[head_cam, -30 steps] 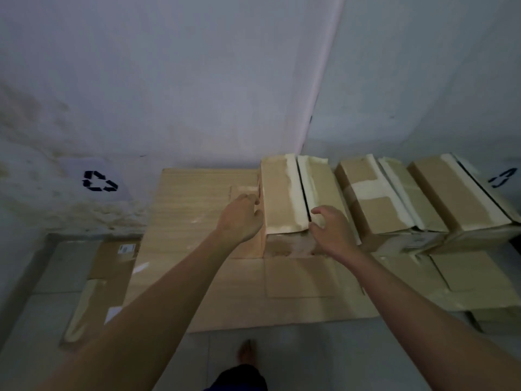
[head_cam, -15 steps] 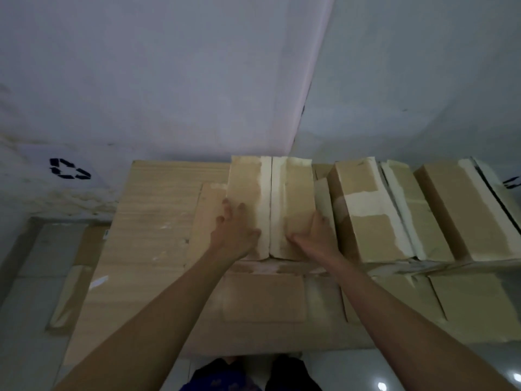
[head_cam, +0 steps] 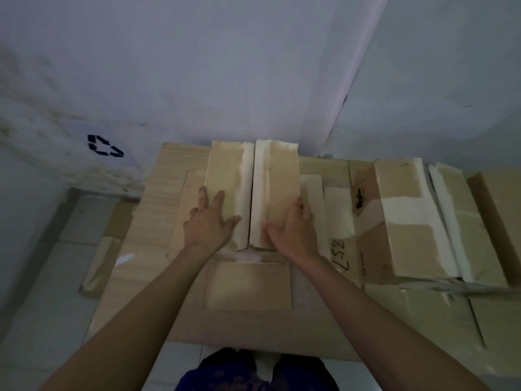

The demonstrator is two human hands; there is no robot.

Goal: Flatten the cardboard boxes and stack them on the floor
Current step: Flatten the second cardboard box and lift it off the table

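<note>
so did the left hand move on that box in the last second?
Yes. The left hand went from gripping the box's left side edge to lying flat on its left top flap, toward the centre seam.

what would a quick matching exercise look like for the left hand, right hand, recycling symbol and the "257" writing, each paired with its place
Column one:
1. left hand
2. right hand
3. recycling symbol
4. "257" writing

Column two:
A. painted on the wall, far left
B. flat on the left flap of the box
C. on cardboard just right of the right wrist
D. pressing the right flap of the box

Pairs: 1-B, 2-D, 3-A, 4-C
</note>
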